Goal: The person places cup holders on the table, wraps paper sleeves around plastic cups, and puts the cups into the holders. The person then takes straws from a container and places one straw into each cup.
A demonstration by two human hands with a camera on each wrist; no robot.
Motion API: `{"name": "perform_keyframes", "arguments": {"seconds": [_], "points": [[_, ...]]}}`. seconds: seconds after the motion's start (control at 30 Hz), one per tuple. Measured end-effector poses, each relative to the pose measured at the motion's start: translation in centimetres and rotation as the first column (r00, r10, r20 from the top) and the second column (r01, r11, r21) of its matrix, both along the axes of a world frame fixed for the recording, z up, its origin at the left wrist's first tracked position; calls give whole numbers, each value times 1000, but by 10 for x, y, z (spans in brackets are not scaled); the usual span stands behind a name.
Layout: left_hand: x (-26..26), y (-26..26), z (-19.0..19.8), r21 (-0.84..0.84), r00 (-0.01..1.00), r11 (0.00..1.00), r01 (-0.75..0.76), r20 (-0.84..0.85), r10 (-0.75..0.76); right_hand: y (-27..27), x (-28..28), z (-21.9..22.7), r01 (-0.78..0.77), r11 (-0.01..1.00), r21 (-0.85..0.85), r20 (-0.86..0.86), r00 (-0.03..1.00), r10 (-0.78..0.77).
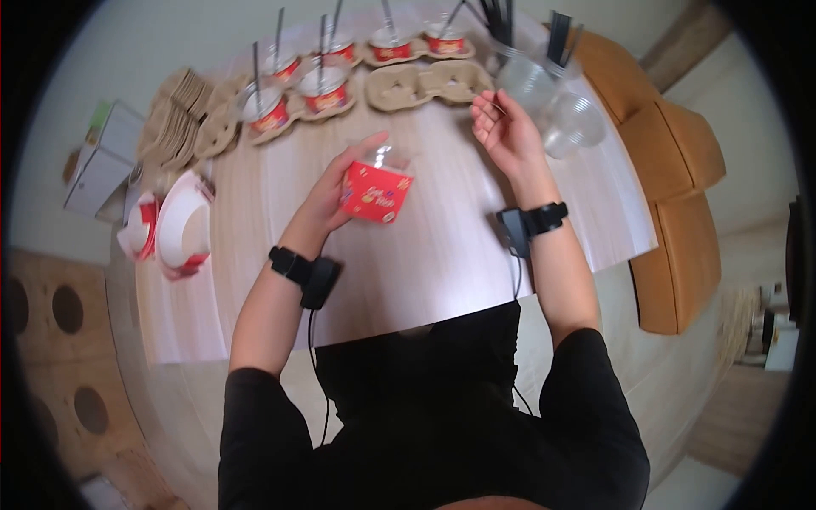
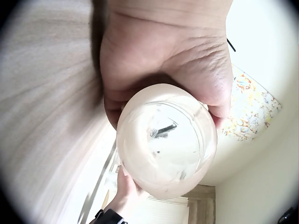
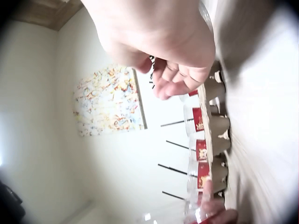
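Observation:
My left hand (image 1: 327, 191) grips a clear plastic cup (image 2: 163, 144) wrapped in a red printed paper sleeve (image 1: 376, 194), held over the table in front of me. From the left wrist, the round clear cup is seen end-on below the palm. My right hand (image 1: 512, 140) is raised over the right side of the table, palm up. Its fingers (image 3: 175, 77) are loosely curled, and nothing shows between them. Closest to it are an unfilled cardboard cup carrier (image 1: 399, 87) and some clear plastic cups (image 1: 574, 123).
Sleeved cups (image 1: 325, 87) with black straws stand in cardboard carriers along the back. Stacked carriers (image 1: 174, 127) lie at the back left, above red-and-white paper sleeves (image 1: 194, 223). Black straws (image 1: 558, 38) stand in containers at the back right. A brown sofa (image 1: 671, 229) is beyond the right edge.

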State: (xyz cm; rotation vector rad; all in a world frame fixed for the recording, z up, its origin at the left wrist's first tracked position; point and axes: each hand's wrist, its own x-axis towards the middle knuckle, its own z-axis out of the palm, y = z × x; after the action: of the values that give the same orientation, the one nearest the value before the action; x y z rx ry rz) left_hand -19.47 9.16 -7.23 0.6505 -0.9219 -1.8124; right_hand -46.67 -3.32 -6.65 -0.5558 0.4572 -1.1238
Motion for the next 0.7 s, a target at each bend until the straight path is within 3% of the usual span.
{"name": "perform_keyframes", "arguments": {"seconds": [0.03, 0.1, 0.23, 0.3, 0.33, 0.4, 0.53, 0.63, 0.7], "points": [[0, -1, -1, -8, 1000, 1000, -18, -9, 18, 15, 12, 7, -33, 999, 8, 1, 999, 33], [-2, -5, -2, -26, 997, 999, -39, -72, 37, 45, 31, 20, -302, 950, -80, -290, 919, 268], [-1, -4, -8, 13, 983, 984, -177, -44, 177, 74, 56, 19, -578, 811, -93, -298, 793, 531], [-1, -5, -10, -33, 991, 991, -127, -33, 126, 75, 60, 14, -504, 856, -115, -397, 813, 426], [0, -4, -8, -36, 987, 987, -160, -16, 159, 73, 61, 9, -530, 839, -124, -383, 805, 453], [0, -1, -2, 34, 993, 998, -54, -99, 57, 68, 60, 0, -474, 852, -222, -336, 857, 390], [0, -5, -3, 52, 989, 999, 15, -147, -7, 60, 51, -3, -503, 845, -182, -312, 845, 435], [-2, 2, 6, 65, 987, 997, -52, -146, 61, 56, 53, -11, -509, 839, -192, -317, 841, 438], [3, 2, 7, 68, 983, 998, -15, -179, 27, 55, 54, -12, -490, 851, -189, -290, 856, 428]]}}
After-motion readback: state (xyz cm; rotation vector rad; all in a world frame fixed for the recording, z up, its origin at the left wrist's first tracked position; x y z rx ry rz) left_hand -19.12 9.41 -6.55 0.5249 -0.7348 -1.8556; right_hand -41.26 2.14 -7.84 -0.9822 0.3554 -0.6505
